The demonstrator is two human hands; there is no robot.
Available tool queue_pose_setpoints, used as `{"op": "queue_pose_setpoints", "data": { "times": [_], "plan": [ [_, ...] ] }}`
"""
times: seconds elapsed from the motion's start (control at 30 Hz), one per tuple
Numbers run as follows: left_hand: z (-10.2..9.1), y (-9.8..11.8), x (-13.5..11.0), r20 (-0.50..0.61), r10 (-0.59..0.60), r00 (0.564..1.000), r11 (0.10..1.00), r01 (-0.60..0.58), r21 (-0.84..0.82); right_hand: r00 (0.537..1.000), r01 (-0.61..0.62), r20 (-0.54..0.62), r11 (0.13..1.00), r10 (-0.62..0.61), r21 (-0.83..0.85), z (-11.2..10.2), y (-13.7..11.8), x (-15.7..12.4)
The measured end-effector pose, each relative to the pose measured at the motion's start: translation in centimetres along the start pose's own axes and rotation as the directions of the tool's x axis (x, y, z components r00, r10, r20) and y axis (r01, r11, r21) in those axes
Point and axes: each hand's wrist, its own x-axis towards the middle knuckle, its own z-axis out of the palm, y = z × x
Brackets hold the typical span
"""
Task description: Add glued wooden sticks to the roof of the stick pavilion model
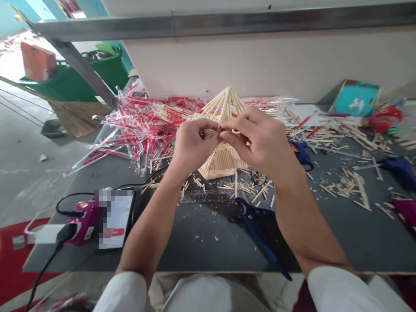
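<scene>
2 pale sleeves (125, 292) at the bottom, forearms reaching forward over a dark table (208, 255). Near edge, right of centre: blue-handled cutter (260, 238), lying aslant, handle end jutting past the edge. Near left: phone (118, 219), screen lit and partly pixelated, just beside a magenta power strip (83, 219) with 1 black plug (66, 233) and cables. Clear patterned ruler (208, 196) lies flat beyond the cutter's head. Short stick scraps (260, 188) scattered around it and off to the right.

Table centre, past the ruler: model of pale sticks (219, 167), upright, peaked top, slatted lower part. Both hands in front of its upper middle. Left hand (196, 145): fingers curled, thumb and index tips drawn in close to the other hand. Right hand (260, 138): thumb and index tips nearly together, other fingers bent. What either pinches, if anything, is too small and covered to tell.

Right of the right hand: blue glue gun (302, 154); 2nd blue tool (399, 171) near the right edge of view. Left of and behind the model: heap of red-and-clear wrappers (136, 130). Back right: turquoise panel (355, 97), leaning. Beyond, left: broom (73, 115) bristles, green bin (97, 73), orange box (37, 60). Metal rail (227, 21) crosses the top.
</scene>
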Motion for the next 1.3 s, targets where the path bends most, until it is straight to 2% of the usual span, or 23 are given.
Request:
{"op": "queue_pose_setpoints", "data": {
  "times": [0.3, 0.53, 0.8, 1.1, 1.3],
  "plan": [
    [-0.1, 0.1, 0.1, -0.002, -0.002, 1.000, 1.000, 0.002, -0.005, 1.000, -0.009, -0.002, 0.999, 0.009, -0.041, 0.2, 0.3, -0.2],
    [-0.1, 0.3, 0.0, 0.017, -0.009, 1.000, 1.000, 0.009, 0.000, 0.996, 0.075, -0.053, 0.995, -0.078, -0.061, 0.3, 1.1, -0.3],
    [-0.2, 0.3, 0.0, 0.027, -0.006, 1.000, 1.000, 0.007, -0.011, 0.993, 0.100, -0.055, 0.994, -0.103, -0.053, 0.5, 1.2, -0.3],
    [-0.2, 0.6, 0.0, 0.023, -0.013, 1.000, 1.000, 0.014, -0.015, 0.998, 0.064, 0.005, 0.996, -0.063, -0.057, 0.4, 1.0, -0.4],
    [-0.2, 0.5, 0.0, 0.023, 0.003, 1.000, 1.000, -0.003, -0.001, 0.997, 0.082, -0.002, 0.993, -0.082, -0.079, 0.5, 0.9, -0.2]
  ]
}}
